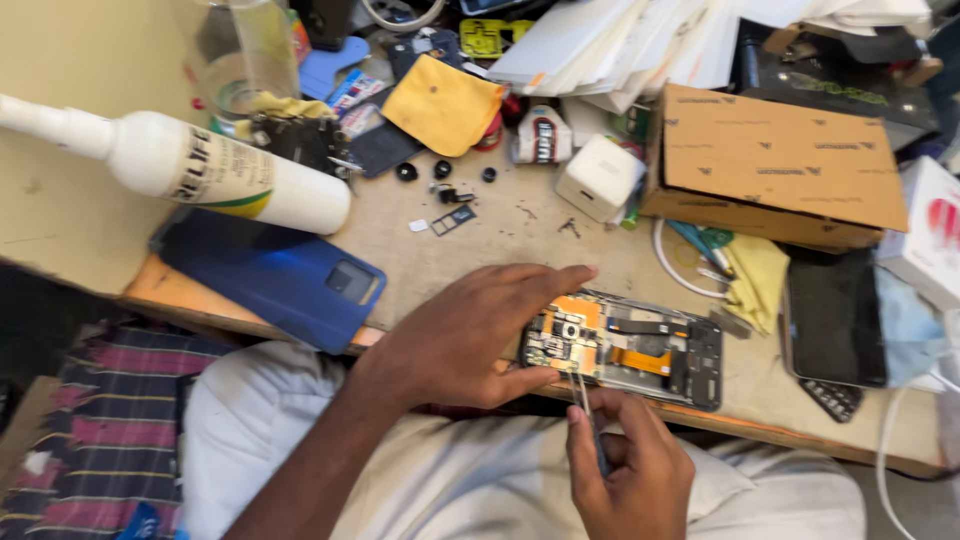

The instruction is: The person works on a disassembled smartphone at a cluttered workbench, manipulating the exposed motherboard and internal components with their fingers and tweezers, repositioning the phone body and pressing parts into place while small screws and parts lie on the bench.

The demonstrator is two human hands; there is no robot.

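Right hand (625, 465) grips tweezers (587, 415) (tips on opened phone (625, 347))

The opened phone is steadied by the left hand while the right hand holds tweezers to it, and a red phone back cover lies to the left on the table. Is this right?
Not quite: the head view shows the phone back cover is blue, not red. The rest holds: the left hand steadies the opened phone, and the right hand holds tweezers to it.
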